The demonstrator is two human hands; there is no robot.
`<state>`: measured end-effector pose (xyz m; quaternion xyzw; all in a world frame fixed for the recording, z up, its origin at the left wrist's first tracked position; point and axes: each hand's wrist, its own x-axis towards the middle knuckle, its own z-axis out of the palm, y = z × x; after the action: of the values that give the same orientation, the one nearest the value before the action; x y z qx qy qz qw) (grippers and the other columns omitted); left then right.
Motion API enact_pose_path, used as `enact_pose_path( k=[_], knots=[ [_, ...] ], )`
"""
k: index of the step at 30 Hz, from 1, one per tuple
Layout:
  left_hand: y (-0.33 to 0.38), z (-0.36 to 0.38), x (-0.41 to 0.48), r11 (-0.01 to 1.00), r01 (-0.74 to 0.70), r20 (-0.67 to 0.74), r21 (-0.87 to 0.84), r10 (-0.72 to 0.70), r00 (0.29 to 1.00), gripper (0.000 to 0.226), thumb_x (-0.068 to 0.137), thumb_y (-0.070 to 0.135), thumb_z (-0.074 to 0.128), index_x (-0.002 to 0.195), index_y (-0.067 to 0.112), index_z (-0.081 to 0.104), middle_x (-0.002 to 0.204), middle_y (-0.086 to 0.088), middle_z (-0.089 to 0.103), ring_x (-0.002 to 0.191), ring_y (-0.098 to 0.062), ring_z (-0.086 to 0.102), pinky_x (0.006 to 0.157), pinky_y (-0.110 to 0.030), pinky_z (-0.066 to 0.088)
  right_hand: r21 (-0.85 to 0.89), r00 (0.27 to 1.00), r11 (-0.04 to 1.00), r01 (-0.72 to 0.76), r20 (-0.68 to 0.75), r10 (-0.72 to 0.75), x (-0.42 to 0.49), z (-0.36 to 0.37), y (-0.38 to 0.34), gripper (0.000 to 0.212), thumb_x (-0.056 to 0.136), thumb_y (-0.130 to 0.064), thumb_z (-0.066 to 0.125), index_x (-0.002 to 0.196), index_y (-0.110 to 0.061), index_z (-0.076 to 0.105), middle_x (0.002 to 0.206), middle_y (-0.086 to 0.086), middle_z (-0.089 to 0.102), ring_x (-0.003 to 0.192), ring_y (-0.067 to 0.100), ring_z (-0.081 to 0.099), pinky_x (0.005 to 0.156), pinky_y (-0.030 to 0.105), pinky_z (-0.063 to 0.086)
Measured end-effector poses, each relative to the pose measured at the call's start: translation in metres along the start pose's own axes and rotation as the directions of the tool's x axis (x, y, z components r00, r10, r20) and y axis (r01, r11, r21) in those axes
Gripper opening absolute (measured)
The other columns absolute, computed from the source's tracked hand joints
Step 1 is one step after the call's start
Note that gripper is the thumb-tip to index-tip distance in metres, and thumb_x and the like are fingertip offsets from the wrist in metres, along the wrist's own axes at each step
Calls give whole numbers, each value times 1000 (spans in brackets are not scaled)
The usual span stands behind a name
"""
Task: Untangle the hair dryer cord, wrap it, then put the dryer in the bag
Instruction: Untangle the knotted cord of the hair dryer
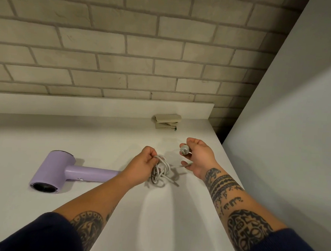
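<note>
A lilac hair dryer [61, 170] lies on its side on the white counter [44, 133], nozzle toward me, handle pointing right. Its grey cord [160, 173] hangs in a tangled bunch just right of the handle. My left hand [141, 167] pinches the top loops of that tangle and holds it a little above the counter. My right hand [196, 157] holds the round grey plug [184, 149] between thumb and fingers, palm up, with a short length of cord running across its lower fingers. A folded beige cloth bag [167, 120] lies at the back of the counter against the low ledge.
A grey brick wall [127, 45] rises behind the counter's raised back ledge [103, 107]. The counter's right edge runs diagonally beside a tall pale panel [287, 113], with a dark gap between them.
</note>
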<state>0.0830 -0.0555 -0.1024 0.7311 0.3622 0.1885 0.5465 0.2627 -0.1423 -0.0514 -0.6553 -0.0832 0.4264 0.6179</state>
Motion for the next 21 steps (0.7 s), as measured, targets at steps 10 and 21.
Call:
enact_pose_path(
  k=[10, 21],
  knots=[
    [2, 0, -7, 983, 29, 304, -180, 27, 952, 59, 72, 51, 78, 127, 39, 59, 98, 7, 66, 98, -12, 65, 93, -28, 50, 241, 999, 970, 39, -14, -36, -3, -22, -2, 9, 103, -14, 51, 108, -18, 58, 97, 10, 67, 85, 24, 64, 89, 72, 49],
    [13, -2, -3, 954, 105, 17, -281, -104, 994, 53, 80, 69, 68, 76, 16, 67, 68, -5, 64, 62, -22, 54, 61, -31, 46, 0, 993, 999, -48, 112, 47, -8, -58, 10, 18, 98, -13, 46, 108, -19, 60, 74, 3, 60, 81, 25, 66, 93, 53, 46]
  ],
)
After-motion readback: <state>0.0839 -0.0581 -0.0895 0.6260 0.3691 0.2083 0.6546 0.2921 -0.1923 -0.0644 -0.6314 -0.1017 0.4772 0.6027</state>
